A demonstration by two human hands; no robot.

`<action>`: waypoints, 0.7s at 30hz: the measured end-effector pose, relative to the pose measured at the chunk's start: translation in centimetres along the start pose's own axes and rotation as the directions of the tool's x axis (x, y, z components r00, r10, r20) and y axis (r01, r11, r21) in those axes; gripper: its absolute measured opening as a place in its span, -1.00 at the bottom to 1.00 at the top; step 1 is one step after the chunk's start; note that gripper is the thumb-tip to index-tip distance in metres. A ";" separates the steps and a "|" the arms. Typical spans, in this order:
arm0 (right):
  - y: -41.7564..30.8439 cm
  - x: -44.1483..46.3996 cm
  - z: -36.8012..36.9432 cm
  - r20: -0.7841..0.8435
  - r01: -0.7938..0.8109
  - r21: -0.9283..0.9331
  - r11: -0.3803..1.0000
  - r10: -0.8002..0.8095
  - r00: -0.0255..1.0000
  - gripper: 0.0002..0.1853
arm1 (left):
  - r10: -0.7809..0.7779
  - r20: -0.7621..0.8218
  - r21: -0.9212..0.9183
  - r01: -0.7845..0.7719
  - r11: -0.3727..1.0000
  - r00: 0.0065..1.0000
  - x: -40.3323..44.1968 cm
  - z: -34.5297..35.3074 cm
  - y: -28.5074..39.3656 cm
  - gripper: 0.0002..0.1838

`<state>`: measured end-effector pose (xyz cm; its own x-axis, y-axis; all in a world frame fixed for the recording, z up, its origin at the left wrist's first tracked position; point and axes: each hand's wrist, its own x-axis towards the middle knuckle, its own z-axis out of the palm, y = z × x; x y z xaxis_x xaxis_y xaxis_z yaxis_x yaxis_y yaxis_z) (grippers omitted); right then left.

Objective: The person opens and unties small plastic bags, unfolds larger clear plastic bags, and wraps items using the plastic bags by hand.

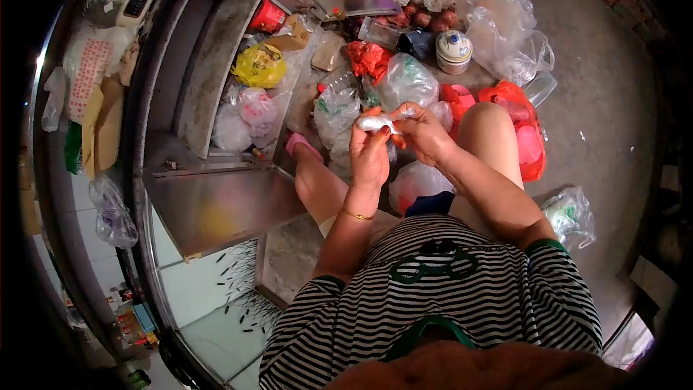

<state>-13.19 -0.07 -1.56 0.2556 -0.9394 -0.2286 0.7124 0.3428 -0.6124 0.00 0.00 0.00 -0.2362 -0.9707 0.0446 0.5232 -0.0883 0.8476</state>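
A small whitish bundle of clear plastic bag (373,123) is between my two hands, above my knees. My left hand (369,157) wraps its fingers and thumb around the bundle's body. The fingers of my right hand (424,134) pinch the thin plastic at its right end. What lies inside the bundle cannot be made out. Below and beyond my hands, clear plastic bags (408,81) and a red plastic bag (367,60) lie on the floor. A gold-coloured bracelet (358,215) circles my left wrist.
At left, a low cabinet stands with its door (224,202) open; a yellow bag (260,65) and a red tub (268,14) are inside. A lidded ceramic jar (454,53) stands on the floor beyond. Large clear bags (503,22) and red bags (530,137) lie at right.
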 end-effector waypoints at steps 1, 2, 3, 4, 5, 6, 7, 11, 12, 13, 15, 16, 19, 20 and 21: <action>-0.1 -0.1 0.3 -0.014 0.003 0.003 1.000 -0.003 1.000 -0.88 | -0.022 -0.010 -0.035 0.021 0.999 1.000 0.0 -0.1 0.1 -0.59; -0.2 -0.2 0.6 -0.029 0.006 0.006 1.000 -0.006 1.000 -0.89 | -0.044 -0.019 -0.071 0.042 0.997 0.999 0.1 -0.2 0.2 -0.59; -0.8 -0.3 0.7 -0.029 0.021 -0.029 0.999 -0.021 0.999 -0.89 | -0.048 -0.030 -0.066 0.045 0.997 0.998 0.4 0.4 0.4 -0.60; -1.0 -0.7 0.9 -0.041 0.023 -0.060 0.998 -0.026 0.999 -0.89 | -0.066 -0.049 -0.066 0.063 0.996 0.997 0.2 1.0 0.9 -0.60; -1.1 -0.8 1.1 -0.047 0.031 -0.088 0.996 -0.035 0.998 -0.88 | -0.080 -0.066 -0.059 0.076 0.995 0.995 0.3 1.3 1.4 -0.60; -0.9 -0.5 1.1 -0.021 0.117 -0.171 0.978 -0.123 0.992 -0.89 | -0.048 -0.092 -0.041 0.045 0.998 0.995 0.5 0.8 1.4 -0.60; -1.0 -0.4 0.7 0.006 0.198 -0.262 0.945 -0.204 0.979 -0.90 | -0.019 -0.118 -0.036 0.015 0.999 0.993 0.7 0.2 0.9 -0.60; -3.1 -0.8 0.7 0.116 0.295 -0.318 0.901 -0.272 0.955 -0.90 | -0.035 -0.135 -0.064 0.027 0.998 0.990 0.8 -0.1 1.5 -0.59; -3.2 -0.7 0.8 0.102 0.260 -0.151 0.954 -0.246 0.964 -0.86 | -0.038 -0.125 -0.061 0.031 0.998 0.991 0.8 -0.2 1.5 -0.59; -3.2 -0.5 0.4 0.119 0.218 -0.039 0.975 -0.212 0.970 -0.85 | -0.042 -0.116 -0.058 0.036 0.998 0.992 0.8 -0.3 1.4 -0.58; -3.2 -0.2 -0.3 0.161 0.119 0.184 0.976 -0.149 0.976 -0.84 | -0.052 -0.103 -0.045 0.048 0.998 0.993 0.8 -0.3 1.4 -0.57; -3.1 -0.2 -0.2 0.181 0.118 0.257 0.959 -0.167 0.969 -0.80 | -0.058 -0.101 -0.034 0.055 0.998 0.993 0.8 0.0 1.5 -0.57; -3.0 -0.3 -0.3 0.070 0.032 0.336 0.941 -0.059 0.996 -0.76 | -0.058 -0.078 -0.018 0.057 0.998 0.995 0.8 0.3 1.5 -0.55; -3.0 -0.2 -0.2 0.071 0.021 0.336 0.942 -0.047 0.996 -0.74 | -0.055 -0.068 -0.016 0.054 0.998 0.996 0.9 0.4 1.4 -0.54; -3.1 -0.2 -0.1 0.070 0.010 0.336 0.942 -0.036 0.997 -0.72 | -0.051 -0.056 -0.004 0.051 0.999 0.997 0.9 0.3 1.4 -0.54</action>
<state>-15.57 -0.92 0.30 0.2751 -0.9492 -0.1528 0.8933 0.3111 -0.3243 0.27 -0.95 1.33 -0.2169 -0.9758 -0.0283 0.5137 -0.1387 0.8467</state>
